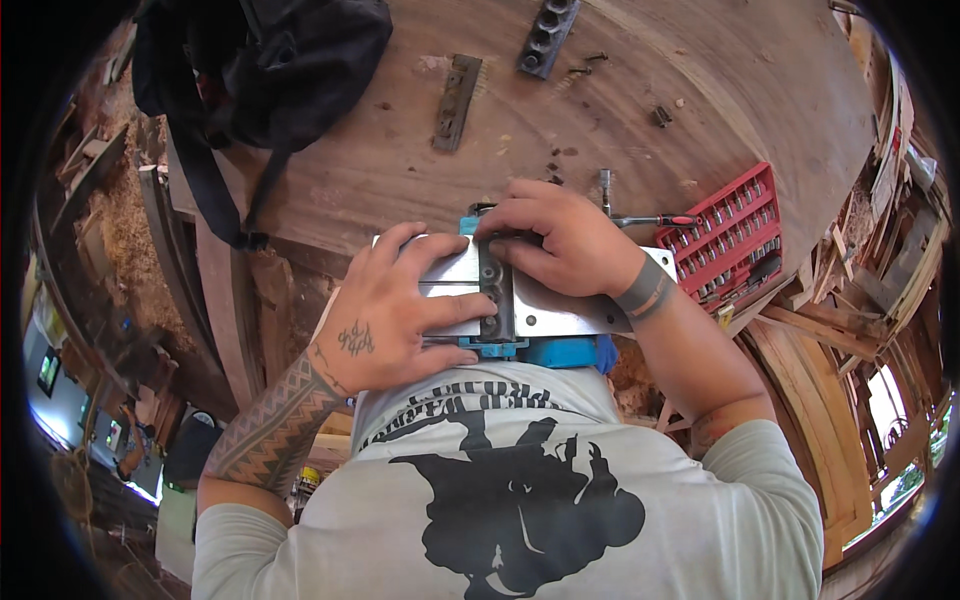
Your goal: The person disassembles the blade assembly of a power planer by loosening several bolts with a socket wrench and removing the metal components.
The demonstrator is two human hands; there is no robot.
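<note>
An upturned electric planer (560,312) with a silver metal sole and blue body lies at the near edge of a round wooden table (700,110). My left hand (395,305) rests flat on the left part of the sole, thumb against the dark blade clamp bar (491,285) that runs across it. My right hand (555,240) bends over the top of that bar, fingertips pressing on it.
A red socket and bit set (730,230) lies open at the right, a ratchet with a red handle (650,218) beside it. Further back lie a metal blade strip (457,102), a dark holed bar (545,35) and small screws. A black bag (260,70) sits back left.
</note>
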